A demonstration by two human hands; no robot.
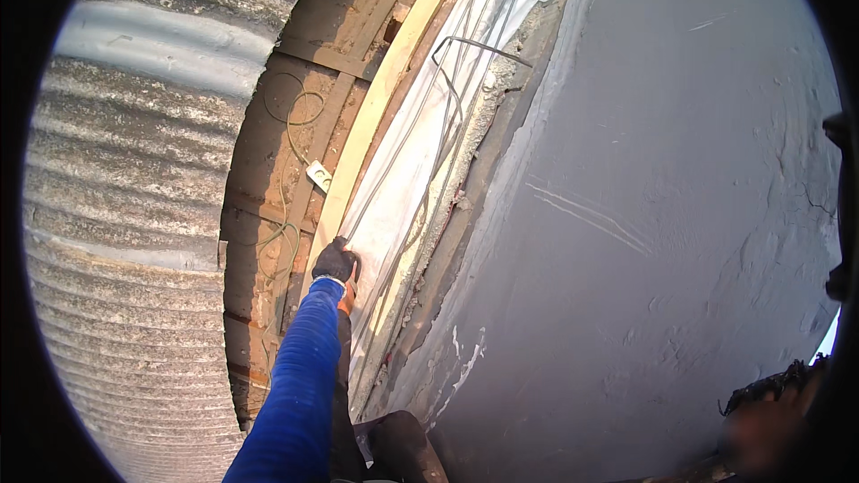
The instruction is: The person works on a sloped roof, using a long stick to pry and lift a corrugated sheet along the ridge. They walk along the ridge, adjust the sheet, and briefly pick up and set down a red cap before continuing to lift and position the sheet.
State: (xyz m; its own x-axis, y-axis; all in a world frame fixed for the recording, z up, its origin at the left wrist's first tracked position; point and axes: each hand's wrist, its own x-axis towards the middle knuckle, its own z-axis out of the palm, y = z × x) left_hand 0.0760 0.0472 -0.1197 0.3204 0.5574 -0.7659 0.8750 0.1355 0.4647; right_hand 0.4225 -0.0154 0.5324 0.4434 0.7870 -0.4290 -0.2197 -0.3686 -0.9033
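My left hand (335, 262), in a dark glove below a blue sleeve, is closed at the lower end of a thin steel rod (383, 181). The rod slants up and away over a white sheet (407, 148) beside a long pale wooden board (383, 80). Several more thin bars run along the sheet, and a bent bar (483, 45) sticks out across the rough concrete edge. Bare skin shows just below the glove. At the lower right is a blurred, skin-coloured shape (761, 434), perhaps my right hand; its fingers cannot be made out.
Corrugated grey roofing (134, 161) fills the left side. Between it and the board lies a lower brown surface with wooden battens, a loose cable and a white socket strip (318, 175). A smooth grey wall (662, 215) rises on the right. A dark shoe or knee (398, 443) shows at the bottom.
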